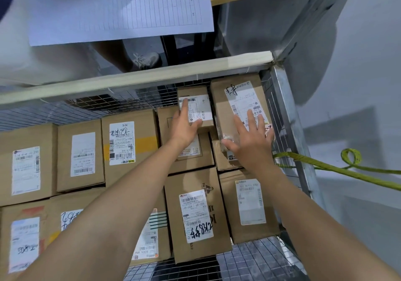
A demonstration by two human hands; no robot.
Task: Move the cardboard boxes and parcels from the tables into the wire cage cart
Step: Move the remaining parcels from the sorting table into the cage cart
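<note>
I look down into the wire cage cart (288, 116), which holds several labelled cardboard boxes. My left hand (184, 126) rests on a small box (195, 94) stacked at the far side, fingers over its white label and thumb at its front edge. My right hand (252, 142) lies flat with fingers spread on a taller box (236, 89) in the far right corner, against the cage wall. Both boxes sit on other boxes beneath them. Closer to me stands a box with a black handwritten label (198, 217).
A padded rail (134, 79) tops the far cage wall. Beyond it stands another person, with a shoe (147, 60) and a lined sheet of paper (121, 9) showing. A yellow-green strap (338, 168) hangs off the right cage post. Bare mesh floor (256, 259) shows at the near right.
</note>
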